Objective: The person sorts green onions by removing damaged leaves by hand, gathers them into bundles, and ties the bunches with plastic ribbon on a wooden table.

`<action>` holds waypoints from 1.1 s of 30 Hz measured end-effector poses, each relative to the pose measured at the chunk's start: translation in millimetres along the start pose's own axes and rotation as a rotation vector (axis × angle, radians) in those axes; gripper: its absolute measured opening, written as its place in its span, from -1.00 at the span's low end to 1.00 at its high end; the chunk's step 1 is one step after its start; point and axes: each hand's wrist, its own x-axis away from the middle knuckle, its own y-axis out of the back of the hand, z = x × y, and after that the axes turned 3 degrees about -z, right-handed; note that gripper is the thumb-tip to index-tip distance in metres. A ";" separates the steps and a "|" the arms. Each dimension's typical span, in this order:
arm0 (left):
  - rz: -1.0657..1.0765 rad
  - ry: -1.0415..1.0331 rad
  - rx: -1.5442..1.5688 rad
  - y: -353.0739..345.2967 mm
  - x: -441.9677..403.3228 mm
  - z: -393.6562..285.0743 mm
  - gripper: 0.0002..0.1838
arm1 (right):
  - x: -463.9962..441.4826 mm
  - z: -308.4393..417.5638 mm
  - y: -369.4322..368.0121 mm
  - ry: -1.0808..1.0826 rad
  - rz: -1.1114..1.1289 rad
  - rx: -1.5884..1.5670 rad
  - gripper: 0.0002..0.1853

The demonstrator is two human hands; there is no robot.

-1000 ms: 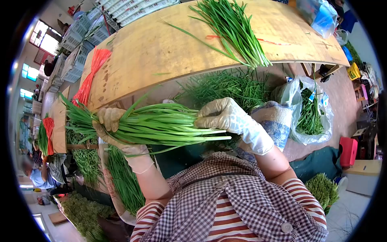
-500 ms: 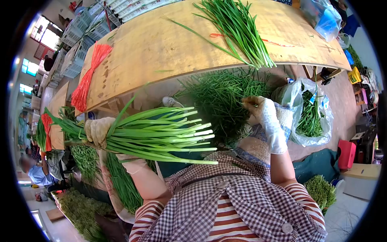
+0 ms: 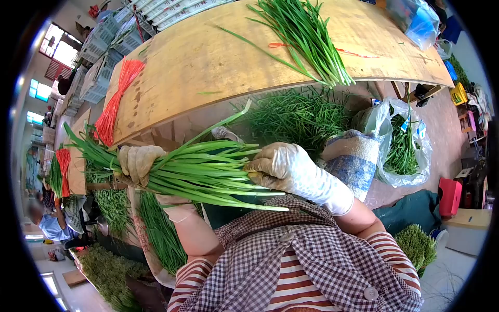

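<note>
A bunch of garlic chives (image 3: 202,169) lies across the view above my lap, its pale cut ends pointing right. My gloved left hand (image 3: 138,164) is wrapped round its leafy part. At the pale ends, my gloved right hand (image 3: 283,166) is closed, thumb and fingers pinching some stalks. One stalk slants up and away from the rest of the bunch. On the wooden table (image 3: 208,62) rests another bunch of garlic chives (image 3: 306,44), lying over a red tie (image 3: 358,53).
A bundle of red ties (image 3: 122,99) hangs over the table's left edge. Loose green trimmings (image 3: 296,117) are heaped under the table, beside a clear plastic bag (image 3: 403,145) of greens. Stacked crates (image 3: 96,78) stand at the far left. A person (image 3: 52,223) sits at the left.
My right hand has moved left and down from above the trimmings to the cut ends of the bunch and closed on stalks there. My left hand keeps its hold, slightly farther right.
</note>
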 end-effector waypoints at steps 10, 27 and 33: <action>0.137 0.095 -0.219 28.3 1.5 -28.1 -0.77 | 26.3 -3.2 -2.4 -0.055 -0.035 0.179 -0.71; 0.385 0.180 0.058 47.9 -18.7 -31.0 -0.81 | -36.9 -21.7 16.0 -0.002 0.255 0.480 -0.50; 0.190 0.044 -0.133 27.6 -0.2 -29.8 -0.82 | 42.1 -86.1 21.8 -0.632 -0.043 0.498 -0.68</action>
